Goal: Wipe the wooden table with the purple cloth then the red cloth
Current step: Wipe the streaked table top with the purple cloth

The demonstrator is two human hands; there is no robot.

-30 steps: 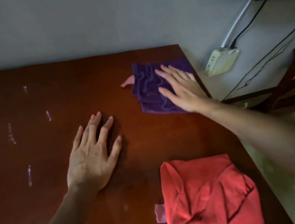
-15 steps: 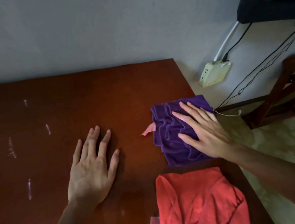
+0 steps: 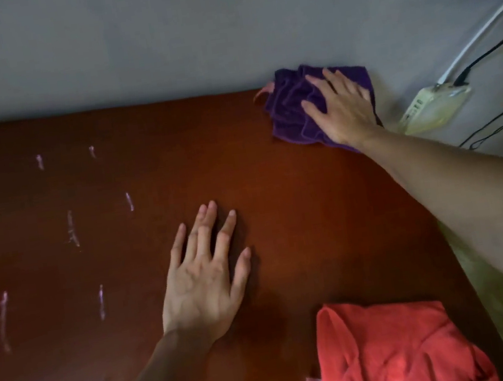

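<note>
The dark wooden table (image 3: 293, 200) fills the lower view. At its far right corner lies the crumpled purple cloth (image 3: 289, 110), bunched against the wall. My right hand (image 3: 340, 110) presses flat on top of it with fingers spread. My left hand (image 3: 205, 274) rests palm down on the bare tabletop in the middle, fingers apart, holding nothing. The red cloth (image 3: 393, 354) lies crumpled at the near right edge of the table, untouched by either hand.
Several pale chalky streaks (image 3: 71, 228) mark the left part of the tabletop. A grey wall (image 3: 157, 35) runs behind the table. Right of the table's edge, a cream power strip (image 3: 432, 105) with a white conduit and black cables lies beside the wall.
My right hand has pushed the purple cloth away from me, from near the red cloth up to the table's far right corner. My left hand has stayed flat in place.
</note>
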